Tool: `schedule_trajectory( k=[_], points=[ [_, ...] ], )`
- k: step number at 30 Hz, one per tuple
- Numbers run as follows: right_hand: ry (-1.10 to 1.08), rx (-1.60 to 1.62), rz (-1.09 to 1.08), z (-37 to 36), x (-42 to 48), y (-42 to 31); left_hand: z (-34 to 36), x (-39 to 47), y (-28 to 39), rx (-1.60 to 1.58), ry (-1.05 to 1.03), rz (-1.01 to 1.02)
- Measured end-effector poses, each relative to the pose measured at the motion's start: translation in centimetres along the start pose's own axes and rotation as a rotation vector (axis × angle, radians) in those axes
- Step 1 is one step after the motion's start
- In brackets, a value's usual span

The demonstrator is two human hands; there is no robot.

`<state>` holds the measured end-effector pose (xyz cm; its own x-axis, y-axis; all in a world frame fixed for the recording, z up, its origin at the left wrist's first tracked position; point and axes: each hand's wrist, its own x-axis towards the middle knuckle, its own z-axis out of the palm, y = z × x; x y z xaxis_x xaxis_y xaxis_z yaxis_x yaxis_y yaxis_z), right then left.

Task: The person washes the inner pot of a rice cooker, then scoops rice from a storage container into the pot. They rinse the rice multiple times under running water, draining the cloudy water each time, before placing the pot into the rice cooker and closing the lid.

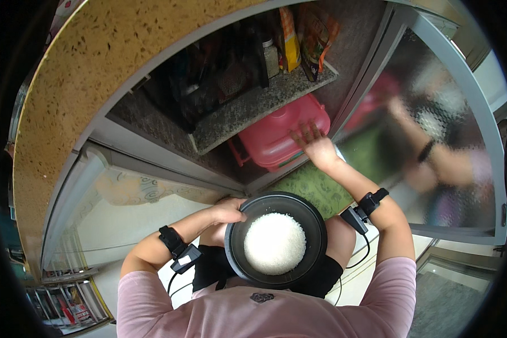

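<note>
A dark round pot [317, 253] rests at my lap, holding a mound of white rice [274, 243]. My left hand [229, 211] grips its rim at the upper left, thumb over the edge. Inside the low cabinet sits a pink plastic bin [270, 139] with its lid on, below a stone shelf. The spread fingers of my right hand [317, 145] lie on the front right of that lid, holding nothing. Part of the bin is hidden under the shelf.
Above the bin, the speckled shelf [236, 122] carries a dark rack [228, 80], a jar [271, 59] and upright food packets [290, 42]. A frosted glass door [439, 126] stands open at the right. The yellow stone countertop [110, 46] overhangs at upper left. A green mat [321, 190] covers the floor.
</note>
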<state>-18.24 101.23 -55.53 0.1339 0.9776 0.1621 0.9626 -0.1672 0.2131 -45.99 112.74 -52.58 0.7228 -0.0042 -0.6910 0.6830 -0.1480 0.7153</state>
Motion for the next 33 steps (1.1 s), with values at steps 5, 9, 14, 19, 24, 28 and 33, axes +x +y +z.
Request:
schedule_trajectory(
  k=[5, 9, 14, 19, 24, 28, 33],
  points=[
    [-0.015, -0.057, -0.091, 2.7, 2.7, 1.2, -0.1, -0.2, -1.2, 0.124, -0.019, 0.026],
    [-0.101, 0.049, -0.008, 3.5, 5.8, 2.7, -0.1, -1.9, 0.4, 0.023, -0.031, 0.067],
    [-0.133, 0.05, 0.042, 3.5, 6.7, 1.8, -0.1, -2.0, 0.5, 0.102, 0.037, 0.098],
    [0.063, 0.227, 0.008, -3.5, 2.2, 3.2, 0.8, -1.2, -0.8, -0.02, 0.022, 0.192],
    [0.259, 0.281, 0.14, -12.9, -3.5, 7.2, 2.3, -2.7, 1.5, 0.024, 0.194, 0.097],
    [0.366, 0.207, 0.254, -24.1, -7.4, 7.7, 3.7, -8.1, 8.4, -0.162, 0.212, 0.009],
    [0.484, -0.137, 0.693, -33.9, -11.8, 9.7, 4.6, -13.6, 13.0, -0.338, 0.245, 0.022]
  ],
)
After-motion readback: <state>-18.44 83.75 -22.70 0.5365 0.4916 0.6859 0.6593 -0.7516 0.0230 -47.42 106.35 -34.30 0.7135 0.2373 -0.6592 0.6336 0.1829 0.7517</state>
